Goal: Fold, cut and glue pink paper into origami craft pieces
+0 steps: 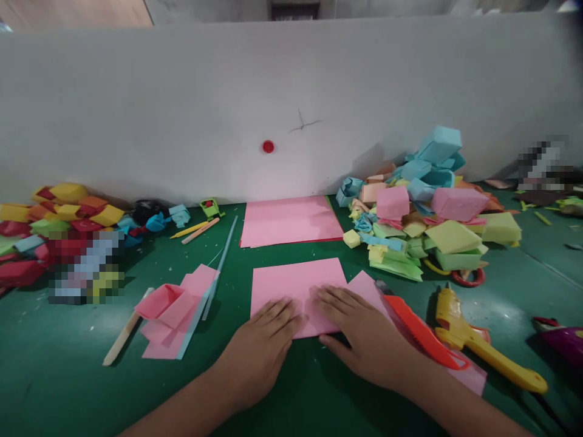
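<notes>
A pink paper sheet (296,285) lies flat on the green table (68,376) in front of me. My left hand (262,352) rests on its near edge with fingers stretched out flat. My right hand (364,340) lies beside it, fingers spread and pressing on the same sheet. Neither hand holds anything. A second pink piece (367,288) pokes out from under my right hand.
A stack of pink sheets (289,220) lies further back. Folded pink papers (175,309) and a wooden stick (122,335) sit at left. An orange cutter (421,331) and yellow glue gun (473,340) lie at right. Piles of folded coloured paper (428,212) flank both sides.
</notes>
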`<state>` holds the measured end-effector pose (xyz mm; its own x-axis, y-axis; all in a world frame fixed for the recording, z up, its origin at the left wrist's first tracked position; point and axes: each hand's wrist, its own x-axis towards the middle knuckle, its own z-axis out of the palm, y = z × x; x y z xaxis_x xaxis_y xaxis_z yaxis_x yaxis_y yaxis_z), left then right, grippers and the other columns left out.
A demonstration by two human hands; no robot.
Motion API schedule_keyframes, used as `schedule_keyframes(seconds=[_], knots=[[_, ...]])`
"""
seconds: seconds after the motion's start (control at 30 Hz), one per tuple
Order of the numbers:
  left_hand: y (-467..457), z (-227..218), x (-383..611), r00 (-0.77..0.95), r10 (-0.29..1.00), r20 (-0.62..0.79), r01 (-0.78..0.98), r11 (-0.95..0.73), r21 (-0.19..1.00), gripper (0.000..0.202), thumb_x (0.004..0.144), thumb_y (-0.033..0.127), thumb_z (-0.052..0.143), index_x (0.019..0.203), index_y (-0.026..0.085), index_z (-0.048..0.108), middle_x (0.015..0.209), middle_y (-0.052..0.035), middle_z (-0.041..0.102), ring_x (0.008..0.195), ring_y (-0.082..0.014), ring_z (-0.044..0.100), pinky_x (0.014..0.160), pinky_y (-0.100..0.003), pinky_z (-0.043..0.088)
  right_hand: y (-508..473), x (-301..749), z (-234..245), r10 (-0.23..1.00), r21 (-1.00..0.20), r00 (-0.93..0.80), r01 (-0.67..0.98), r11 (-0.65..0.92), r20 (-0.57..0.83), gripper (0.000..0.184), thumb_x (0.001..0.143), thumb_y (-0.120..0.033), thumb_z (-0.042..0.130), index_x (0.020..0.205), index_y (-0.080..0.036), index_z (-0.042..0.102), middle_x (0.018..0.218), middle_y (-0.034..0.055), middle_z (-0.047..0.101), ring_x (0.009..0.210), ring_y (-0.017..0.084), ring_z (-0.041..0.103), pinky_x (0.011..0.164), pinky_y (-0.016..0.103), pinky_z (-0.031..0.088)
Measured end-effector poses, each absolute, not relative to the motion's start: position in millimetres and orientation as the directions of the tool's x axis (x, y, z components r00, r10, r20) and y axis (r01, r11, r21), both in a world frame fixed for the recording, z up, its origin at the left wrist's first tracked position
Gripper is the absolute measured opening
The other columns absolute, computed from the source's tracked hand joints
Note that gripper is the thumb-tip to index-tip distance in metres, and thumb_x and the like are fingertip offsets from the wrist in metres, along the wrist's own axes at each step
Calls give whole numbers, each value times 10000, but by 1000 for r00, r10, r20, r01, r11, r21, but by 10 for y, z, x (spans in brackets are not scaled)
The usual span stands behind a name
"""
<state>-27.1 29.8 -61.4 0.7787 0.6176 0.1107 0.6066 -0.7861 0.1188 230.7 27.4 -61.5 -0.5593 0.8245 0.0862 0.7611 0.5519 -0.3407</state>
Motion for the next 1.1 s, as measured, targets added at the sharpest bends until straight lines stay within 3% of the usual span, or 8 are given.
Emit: schedule_keyframes(seconds=[0.5,0.9,1.1], knots=[[299,-607,-261,757,646,94,632,-761,143,498,983,121,428,1475,177,482,1555,-96,463,1450,-267,417,1196,-487,382,294,2333,-601,815,-373,-572,740,560,88,647,964,-393,549,1562,-207,389,1606,70,397,1483,267,345,1234,494,282],[296,-615,-262,775,628,64,622,-778,89,484,992,115,405,1468,143,480,1559,-116,456,1445,-289,420,1190,-495,390,294,2332,-603,812,-360,-579,744,563,73,624,982,-404,523,1555,-190,402,1611,70,387,1490,265,332,1239,485,270],[304,-622,-255,770,634,66,623,-771,134,510,977,106,416,1480,169,470,1561,-103,456,1455,-270,409,1209,-482,361,281,2320,-587,817,-354,-571,751,557,74,625,982,-408,525,1556,-194,400,1605,69,391,1484,271,346,1230,498,292]])
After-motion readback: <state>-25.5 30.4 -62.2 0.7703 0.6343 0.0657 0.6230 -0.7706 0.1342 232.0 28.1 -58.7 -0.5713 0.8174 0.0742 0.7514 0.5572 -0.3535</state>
